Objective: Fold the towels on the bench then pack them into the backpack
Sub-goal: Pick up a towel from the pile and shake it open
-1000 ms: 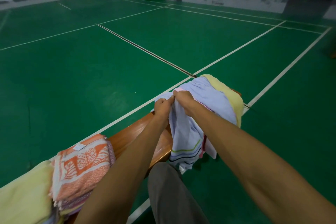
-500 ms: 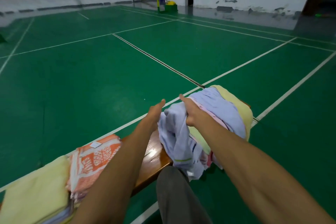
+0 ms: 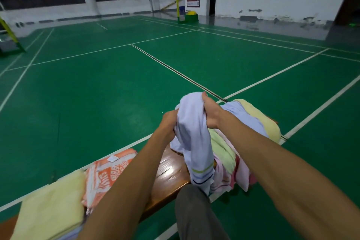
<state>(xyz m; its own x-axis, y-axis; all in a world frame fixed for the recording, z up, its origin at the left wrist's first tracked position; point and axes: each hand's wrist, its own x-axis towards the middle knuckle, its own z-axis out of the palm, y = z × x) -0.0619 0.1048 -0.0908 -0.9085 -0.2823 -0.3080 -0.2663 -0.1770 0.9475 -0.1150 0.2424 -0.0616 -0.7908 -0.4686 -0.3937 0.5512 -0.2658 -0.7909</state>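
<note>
A pale lavender towel [image 3: 192, 138] with green, blue and dark stripes at its hem hangs lifted above the wooden bench [image 3: 171, 171]. My right hand [image 3: 211, 112] grips its upper edge, and my left hand [image 3: 168, 122] grips its left side lower down. Behind it a heap of unfolded towels [image 3: 253, 121] in yellow, lavender, green and pink lies on the bench's right end. Folded towels sit on the left: an orange patterned one [image 3: 105, 177] and a yellow one [image 3: 50, 206]. No backpack is in view.
My knee in grey trousers [image 3: 192, 212] is in front of the bench. Green court floor [image 3: 97, 93] with white lines surrounds the bench. A net post on a green base [image 3: 189, 15] stands far back by a doorway.
Both hands have raised the lavender towel off the heap. My left hand, open half a second ago, now grips the cloth. The camera has tilted upward.
</note>
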